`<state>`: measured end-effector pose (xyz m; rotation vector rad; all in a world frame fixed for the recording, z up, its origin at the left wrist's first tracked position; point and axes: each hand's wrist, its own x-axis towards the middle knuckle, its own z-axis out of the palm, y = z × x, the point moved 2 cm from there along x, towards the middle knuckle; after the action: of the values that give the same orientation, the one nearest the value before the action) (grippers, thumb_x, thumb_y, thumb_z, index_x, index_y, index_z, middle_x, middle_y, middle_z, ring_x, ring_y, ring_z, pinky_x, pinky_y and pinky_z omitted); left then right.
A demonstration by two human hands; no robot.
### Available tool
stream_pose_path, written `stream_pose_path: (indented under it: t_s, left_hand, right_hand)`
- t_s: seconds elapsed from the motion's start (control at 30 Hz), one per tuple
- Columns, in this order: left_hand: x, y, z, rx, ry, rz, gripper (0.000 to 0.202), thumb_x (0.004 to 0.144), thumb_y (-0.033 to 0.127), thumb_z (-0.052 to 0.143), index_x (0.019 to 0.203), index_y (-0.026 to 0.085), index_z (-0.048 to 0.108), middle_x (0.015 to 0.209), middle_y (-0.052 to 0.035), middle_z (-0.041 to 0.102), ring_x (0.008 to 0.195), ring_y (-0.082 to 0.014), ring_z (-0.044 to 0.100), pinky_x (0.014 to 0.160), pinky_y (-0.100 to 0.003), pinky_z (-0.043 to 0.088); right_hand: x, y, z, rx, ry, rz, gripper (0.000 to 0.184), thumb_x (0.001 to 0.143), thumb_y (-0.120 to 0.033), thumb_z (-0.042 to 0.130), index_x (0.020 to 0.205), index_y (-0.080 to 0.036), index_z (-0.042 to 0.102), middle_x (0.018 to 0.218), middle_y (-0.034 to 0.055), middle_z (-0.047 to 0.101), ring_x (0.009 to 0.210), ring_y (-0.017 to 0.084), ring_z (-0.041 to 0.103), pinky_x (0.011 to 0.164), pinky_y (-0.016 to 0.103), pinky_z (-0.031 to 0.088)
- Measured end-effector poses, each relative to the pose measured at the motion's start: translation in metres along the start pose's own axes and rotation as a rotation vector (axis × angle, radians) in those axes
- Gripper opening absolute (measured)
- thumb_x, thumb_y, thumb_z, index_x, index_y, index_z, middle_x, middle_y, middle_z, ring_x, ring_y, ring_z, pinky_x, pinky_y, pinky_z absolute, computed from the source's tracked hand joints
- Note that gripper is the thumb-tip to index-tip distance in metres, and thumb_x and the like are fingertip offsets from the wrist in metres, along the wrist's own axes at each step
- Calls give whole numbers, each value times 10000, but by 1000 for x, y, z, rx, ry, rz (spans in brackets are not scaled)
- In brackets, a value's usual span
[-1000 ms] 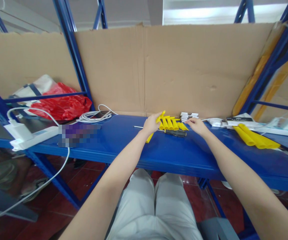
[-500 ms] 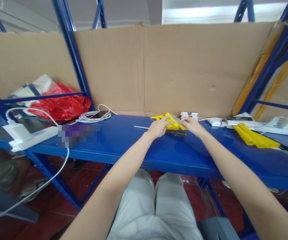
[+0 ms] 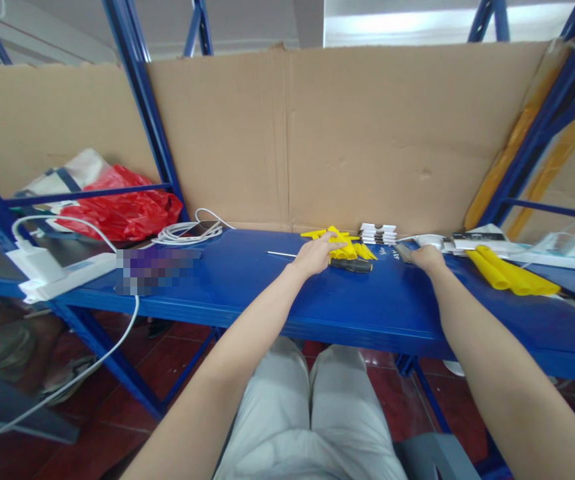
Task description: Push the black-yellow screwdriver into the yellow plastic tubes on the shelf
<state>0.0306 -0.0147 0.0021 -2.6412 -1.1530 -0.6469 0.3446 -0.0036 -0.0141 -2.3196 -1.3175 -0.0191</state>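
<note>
My left hand (image 3: 314, 256) rests on the blue shelf (image 3: 247, 287) with its fingers curled on a bunch of small yellow plastic pieces (image 3: 342, 244). A screwdriver with a black handle (image 3: 351, 265) lies just in front of that bunch. My right hand (image 3: 427, 257) is further right, closed on a small grey flat piece (image 3: 404, 253) that sticks out to its left. A short stack of white parts (image 3: 378, 233) stands behind, against the cardboard.
Brown cardboard (image 3: 317, 133) walls the back of the shelf. Yellow tubes (image 3: 510, 275) and white packets (image 3: 477, 241) lie at the right. A coiled white cable (image 3: 187, 231), a red bag (image 3: 122, 207) and a white power strip (image 3: 62, 273) sit at the left.
My right hand has moved from the yellow bunch to the right, carrying a small grey piece. My left hand has brought its yellow piece down and now rests on the bunch.
</note>
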Motion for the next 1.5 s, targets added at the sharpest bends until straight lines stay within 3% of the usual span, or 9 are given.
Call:
stream_pose_path:
  t_s: [0.2,0.37,0.6,0.77,0.9,1.03,1.13,1.33,1.5]
  left_hand:
    - [-2,3,-1,14,-13,8,493,916,115,452,1335,320,611,1428,-42,476,1058,-202,661,961,-312,502]
    - [-2,5,-1,3,-17,40,504,912,115,433,1346,309,601,1364,-46,502,1015,-192,660,932,-299,506]
    - [-3,10,1,-7,-37,74,523,910,102,439,1357,325,592,1386,-54,518,1051,-202,663,964,-338,504]
    - [-1,11,5,-26,-41,107,528,908,97,445,1368,320,577,1437,-40,526,1177,-213,617,997,-353,496]
    - [1,10,9,-74,-30,144,541,897,73,450,1367,312,573,1456,-24,536,1292,-193,541,1055,-351,458]
    - [3,9,11,-101,-45,136,586,864,45,498,1393,293,540,1484,-23,516,1351,-172,487,1117,-340,395]
    - [4,8,9,-114,-30,89,594,859,43,518,1405,276,526,1486,-37,513,1349,-178,491,1119,-336,393]
    - [3,3,6,-127,12,51,566,870,56,515,1394,267,540,1446,-46,540,1303,-196,535,1108,-342,413]
    - [3,1,8,-128,17,58,572,868,62,498,1395,280,537,1442,-39,542,1279,-195,555,1089,-350,433]
  right_hand:
    - [-2,1,4,-9,-17,26,369,848,-204,522,1096,-22,726,1096,259,694,1090,351,658,820,356,530]
    - [-11,-5,5,-90,71,-18,537,886,-415,525,1195,2,663,1166,321,630,1149,404,603,898,472,502]
    - [-32,-49,7,-115,243,-562,433,888,-259,439,1243,-86,616,1244,235,613,1180,358,549,969,500,449]
    - [-56,-85,14,-20,190,-968,560,858,-189,473,1413,-123,520,1438,167,525,1306,315,489,1062,497,407]
    - [-63,-98,18,32,128,-1116,540,839,-76,420,1327,-176,627,1430,99,552,1316,262,505,1098,470,392]
    - [-60,-97,14,70,82,-1061,475,851,-64,399,1186,-175,717,1273,99,669,1231,255,584,1082,427,415]
    - [-51,-88,14,141,72,-826,372,883,-138,441,1131,-156,717,1115,139,728,1093,271,662,980,391,483]
    - [-23,-63,35,482,-10,-356,577,846,-174,501,1409,-67,442,800,98,736,678,221,700,643,317,553]
    - [-1,-51,48,412,78,-323,406,791,-198,562,1182,-127,642,750,103,716,744,269,706,686,358,558]
